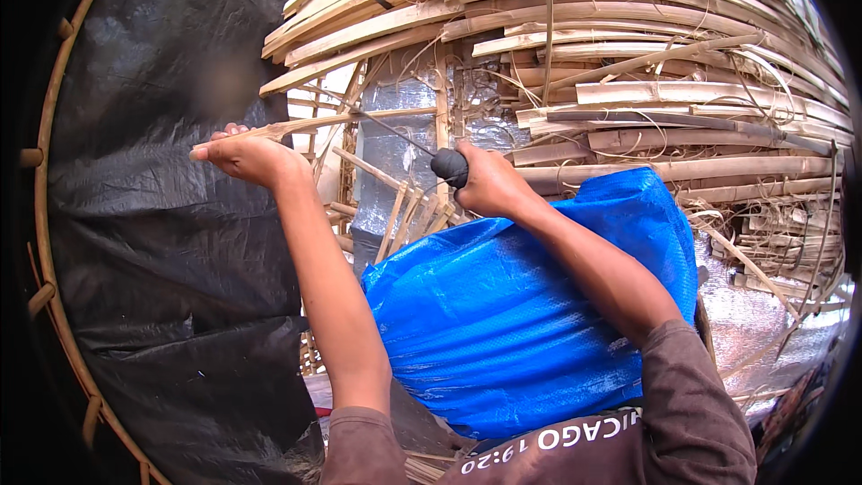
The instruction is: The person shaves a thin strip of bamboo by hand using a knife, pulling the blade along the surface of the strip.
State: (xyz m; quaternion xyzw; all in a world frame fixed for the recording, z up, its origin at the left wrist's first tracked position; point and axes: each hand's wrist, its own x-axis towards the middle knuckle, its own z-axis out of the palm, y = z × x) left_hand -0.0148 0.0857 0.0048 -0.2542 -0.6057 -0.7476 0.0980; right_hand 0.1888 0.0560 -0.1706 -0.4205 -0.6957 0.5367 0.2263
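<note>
My left hand (247, 157), stretched out over the dark sheet, is closed on one end of a split bamboo strip (314, 124). From there the pale strip runs to the right, narrowing toward its far end. My right hand (492, 181) grips the black, wrapped handle of a knife (449, 164) at the middle of the view. Its thin blade points up and to the left, seen nearly edge-on, and crosses the strip; whether it touches or cuts the bamboo I cannot tell. A blue plastic sheet (530, 305) covers my lap below both hands.
Many long split bamboo pieces (646, 94) lie stacked at the far side and right. Black plastic sheeting (171, 242) fills the left, bordered by a curved bamboo pole (47, 216). Short bamboo offcuts (415, 216) and silvery sheeting (386, 126) lie beyond my lap.
</note>
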